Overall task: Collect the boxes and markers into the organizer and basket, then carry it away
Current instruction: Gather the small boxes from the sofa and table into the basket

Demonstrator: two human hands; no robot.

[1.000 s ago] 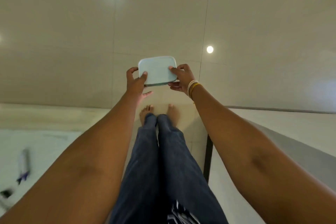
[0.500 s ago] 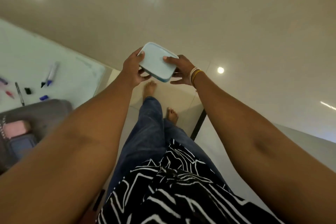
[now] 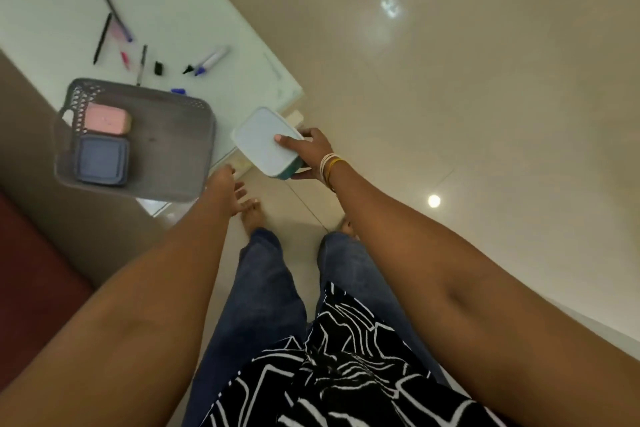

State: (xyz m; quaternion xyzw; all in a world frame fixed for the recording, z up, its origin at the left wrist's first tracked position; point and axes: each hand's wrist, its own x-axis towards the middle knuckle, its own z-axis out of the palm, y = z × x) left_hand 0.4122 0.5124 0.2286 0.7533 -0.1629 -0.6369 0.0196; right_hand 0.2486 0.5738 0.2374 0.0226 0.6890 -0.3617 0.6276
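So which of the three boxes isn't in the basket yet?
The pale blue box, held by the right hand beside the grey basket; the pink box and dark blue box lie inside.

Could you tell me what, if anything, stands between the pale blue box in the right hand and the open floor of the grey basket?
Nothing visible blocks it. The right hand holds the pale blue box just beside the grey basket. The pink box and dark blue box sit against its far side, leaving the near floor bare.

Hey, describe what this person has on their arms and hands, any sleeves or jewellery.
Both forearms are bare, with no sleeves in view. The right hand has thin white and yellow bangles stacked at its wrist. The left hand shows no jewellery, gloves or watch.
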